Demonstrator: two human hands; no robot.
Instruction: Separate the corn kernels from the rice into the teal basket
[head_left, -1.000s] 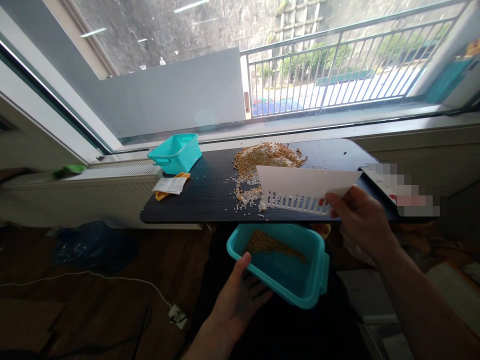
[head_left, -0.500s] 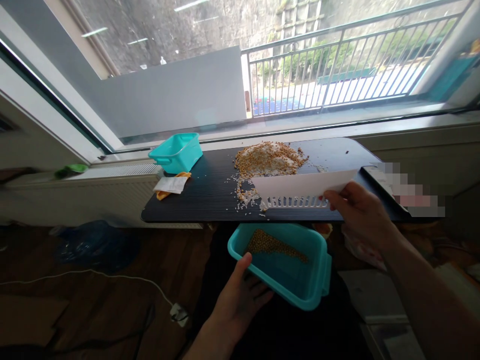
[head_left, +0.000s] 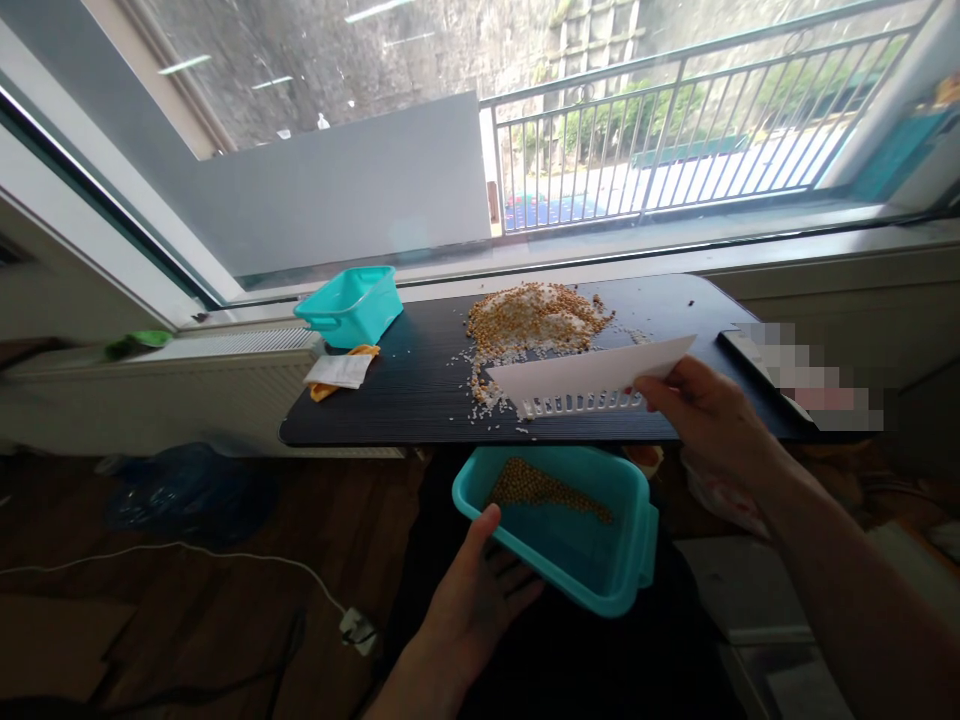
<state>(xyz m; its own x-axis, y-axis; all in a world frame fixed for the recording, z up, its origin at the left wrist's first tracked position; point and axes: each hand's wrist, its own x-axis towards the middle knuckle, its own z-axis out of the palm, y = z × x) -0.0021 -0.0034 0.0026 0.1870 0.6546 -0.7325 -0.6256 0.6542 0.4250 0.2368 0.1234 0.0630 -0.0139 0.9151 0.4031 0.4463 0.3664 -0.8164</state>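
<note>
My left hand (head_left: 469, 590) grips the near corner of a turquoise tub (head_left: 559, 525) held just below the front edge of the black board (head_left: 390, 390); a strip of yellow beans lies inside the tub. My right hand (head_left: 709, 420) is closed on the right end of a white slotted scraper (head_left: 581, 385), which stands tilted on the board with its slotted edge down. Behind the scraper lies a pile of yellow beans mixed with white grains (head_left: 536, 315), and a small trail of them sits at the scraper's left tip.
A second turquoise tub (head_left: 349, 303) stands at the board's back left. A white and orange packet (head_left: 341, 372) lies on the left edge. A dark flat object (head_left: 750, 355) rests at the right end. A cable and socket (head_left: 352, 630) lie on the wooden floor.
The scraper has tipped lower and slid a little to the left along the board. The tub and my left hand have stayed where they were.
</note>
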